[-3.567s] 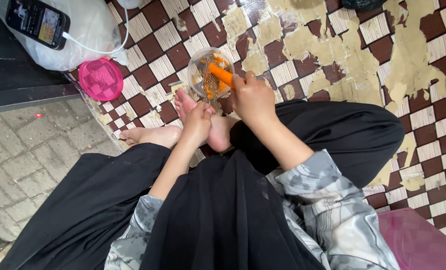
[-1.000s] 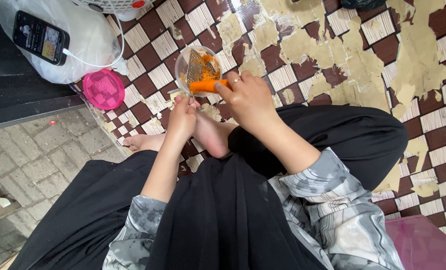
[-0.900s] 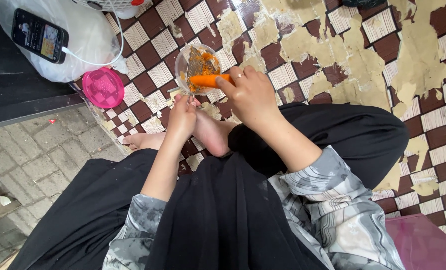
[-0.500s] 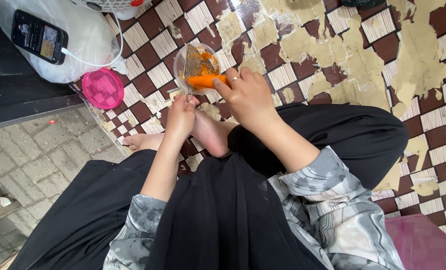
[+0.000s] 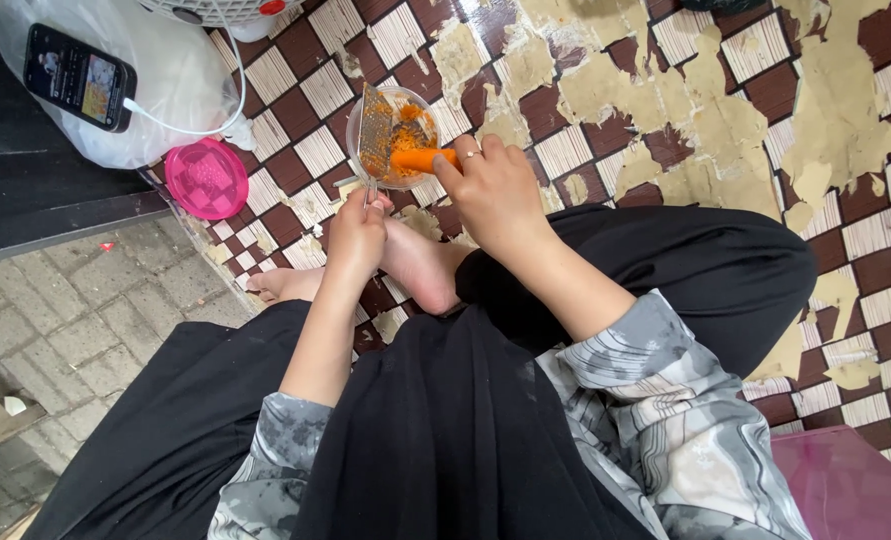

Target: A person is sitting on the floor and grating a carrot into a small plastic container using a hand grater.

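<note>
I sit on the floor with my bare feet (image 5: 420, 265) in front of me. My right hand (image 5: 490, 190) grips an orange carrot (image 5: 417, 159) and presses its tip against a flat metal grater (image 5: 375, 130). The grater leans over a clear round bowl (image 5: 357, 162) that holds grated carrot shreds (image 5: 410, 132). My left hand (image 5: 357, 232) holds the grater's handle at the bowl's near edge, just above my feet.
A pink round lid (image 5: 206, 178) lies on the floor left of the bowl. A phone (image 5: 78, 76) on a white cable rests on a white plastic bag (image 5: 155, 90) at the upper left. The checkered floor covering (image 5: 745, 120) is worn and peeling. A grey paved area (image 5: 55, 310) lies lower on the left.
My right hand has slid the carrot back and forth along the grater. The view has shifted slightly; my left hand has stayed on the grater's handle.
</note>
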